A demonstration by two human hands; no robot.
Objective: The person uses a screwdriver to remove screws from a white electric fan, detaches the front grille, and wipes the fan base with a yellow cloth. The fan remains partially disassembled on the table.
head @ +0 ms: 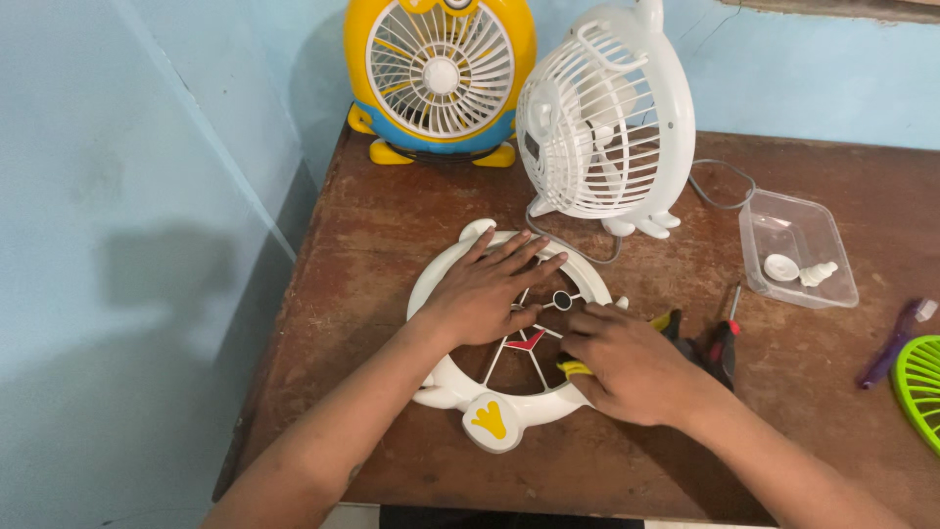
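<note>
Currently left hand [485,294] is pressing flat, fingers spread, on white fan housing [441,284]; right hand [627,362] is gripping yellow-handled tool [573,369] beside its right rim.

yellow-blue fan [440,73] at table's back edge, white fan [605,122] beside it, clear tub [798,250] holding small white parts, purple tool [896,343], green grille [920,387] at right
</note>
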